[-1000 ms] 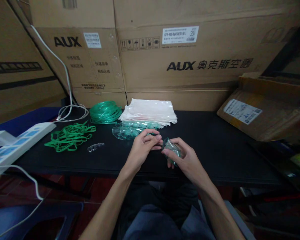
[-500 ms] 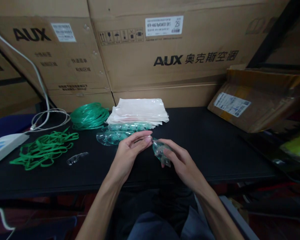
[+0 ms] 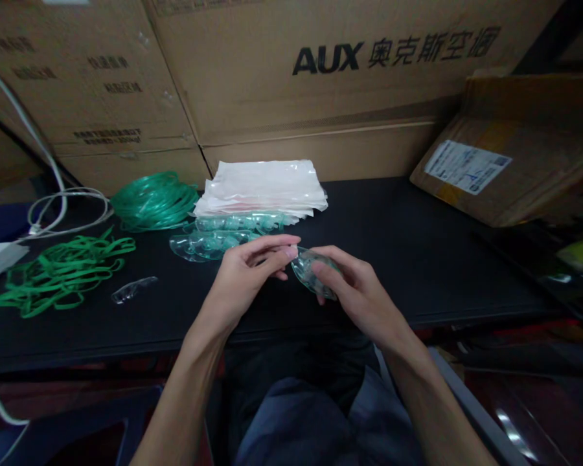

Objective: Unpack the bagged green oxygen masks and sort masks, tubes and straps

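Note:
A clear, green-tinted plastic mask point(image 3: 306, 268) is held over the near part of the table by my right hand point(image 3: 352, 285). The thumb presses on its face and the fingers wrap behind it. My left hand point(image 3: 257, 262) is closed in a pinch at the mask's upper left tip. A small pale bit shows at those fingertips, too small to name. Just beyond my left hand lie several more clear green masks point(image 3: 206, 244), laid in overlapping rows. Behind them sits a stack of white plastic bags point(image 3: 267, 184).
To the left lie a coil of green tubing point(image 3: 153, 200), a tangle of green elastic straps point(image 3: 61, 275) and a small clear plastic piece point(image 3: 134, 289). A white cable point(image 3: 63, 194) runs behind them. Large cartons point(image 3: 359, 97) line the back; a taped box point(image 3: 510, 149) leans at right.
My view has tipped down and shifted slightly. In my right hand the mask has turned a little, showing a smoother, rounder outline. My left fingertips stay at its tip.

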### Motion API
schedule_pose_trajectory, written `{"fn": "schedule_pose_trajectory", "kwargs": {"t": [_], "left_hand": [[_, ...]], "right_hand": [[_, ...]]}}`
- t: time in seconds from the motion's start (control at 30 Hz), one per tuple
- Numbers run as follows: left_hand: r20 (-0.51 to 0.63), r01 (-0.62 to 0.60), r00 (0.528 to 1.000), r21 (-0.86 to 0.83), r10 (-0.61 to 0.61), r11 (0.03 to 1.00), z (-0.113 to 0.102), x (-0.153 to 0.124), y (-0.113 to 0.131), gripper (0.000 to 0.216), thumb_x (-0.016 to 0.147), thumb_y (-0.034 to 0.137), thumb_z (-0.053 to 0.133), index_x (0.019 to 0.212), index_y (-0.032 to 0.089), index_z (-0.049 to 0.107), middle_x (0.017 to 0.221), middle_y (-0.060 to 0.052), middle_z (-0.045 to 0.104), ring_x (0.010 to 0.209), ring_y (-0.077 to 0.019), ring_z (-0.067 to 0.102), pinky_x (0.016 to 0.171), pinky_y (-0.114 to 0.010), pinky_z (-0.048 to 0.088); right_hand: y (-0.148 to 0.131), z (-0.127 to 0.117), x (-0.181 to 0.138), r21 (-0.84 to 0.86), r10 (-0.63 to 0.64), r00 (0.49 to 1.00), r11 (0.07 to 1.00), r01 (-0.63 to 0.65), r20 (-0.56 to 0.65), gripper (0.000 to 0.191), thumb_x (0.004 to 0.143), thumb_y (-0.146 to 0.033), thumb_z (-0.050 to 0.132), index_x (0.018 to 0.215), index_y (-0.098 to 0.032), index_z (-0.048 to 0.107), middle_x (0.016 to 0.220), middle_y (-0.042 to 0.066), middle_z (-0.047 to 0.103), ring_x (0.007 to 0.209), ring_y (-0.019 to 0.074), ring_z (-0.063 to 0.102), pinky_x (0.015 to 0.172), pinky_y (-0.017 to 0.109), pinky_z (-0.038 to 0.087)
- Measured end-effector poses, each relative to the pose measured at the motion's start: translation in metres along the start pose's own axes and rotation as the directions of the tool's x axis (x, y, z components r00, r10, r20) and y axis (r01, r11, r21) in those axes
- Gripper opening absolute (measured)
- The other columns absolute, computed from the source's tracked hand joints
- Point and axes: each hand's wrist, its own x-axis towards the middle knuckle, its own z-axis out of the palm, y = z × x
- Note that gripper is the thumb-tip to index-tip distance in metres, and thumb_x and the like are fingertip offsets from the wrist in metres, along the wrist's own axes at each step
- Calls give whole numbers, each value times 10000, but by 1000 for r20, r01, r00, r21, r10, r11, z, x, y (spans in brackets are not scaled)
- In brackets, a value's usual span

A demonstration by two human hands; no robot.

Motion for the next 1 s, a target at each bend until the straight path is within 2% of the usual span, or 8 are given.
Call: {"fn": "schedule_pose_trajectory", "kwargs": {"t": [0.1,0.3,0.47,0.6,0.77,1.0], "left_hand": [[19,-35,999,61,34,998,1,0,-2,294,805,390,797,1032,205,818,1034,-59,769,868,-180,666,638,-213,564],[59,-25,998,80,21,996,1,2,-3,307,818,426,784,1037,212,808,1010,-47,757,779,-144,645,640,-204,565],[83,-16,996,92,8,996,1,0,-2,366,802,461,794,1075,217,783,973,-44,756,754,-144,656,657,-219,569],[75,-29,997,124,19,992,1,-1,1,374,794,463,802,1070,211,783,954,-52,761,778,-159,668,666,-228,561],[81,-9,997,114,0,993,1,-1,2,397,770,463,820,1057,191,788,921,-63,765,746,-161,662,645,-236,549],[68,13,997,82,-19,997,4,-3,3,370,772,425,817,1046,179,788,831,-44,744,708,-146,644,643,-233,537]], "right_hand": [[-1,1,0,9,-21,1000,1000,21,3,220,966,-374,586,1044,-201,698,811,-6,642,617,124,556,575,257,442],[-3,1,2,55,-14,1000,998,13,14,238,957,-390,580,994,-185,695,773,-13,625,610,117,550,571,248,430],[1,1,4,66,-46,999,997,47,-14,252,966,-401,558,938,-180,676,680,-27,598,592,124,547,583,253,418],[3,1,4,72,-65,997,995,68,-37,268,957,-412,551,903,-182,677,681,-27,607,581,125,565,600,259,437],[2,1,4,47,-80,996,995,83,-46,268,948,-405,554,893,-177,682,720,-18,623,565,117,573,586,256,439],[2,1,2,26,-68,997,997,69,-32,280,963,-422,552,944,-177,684,674,-20,618,577,139,568,583,269,421]]}}
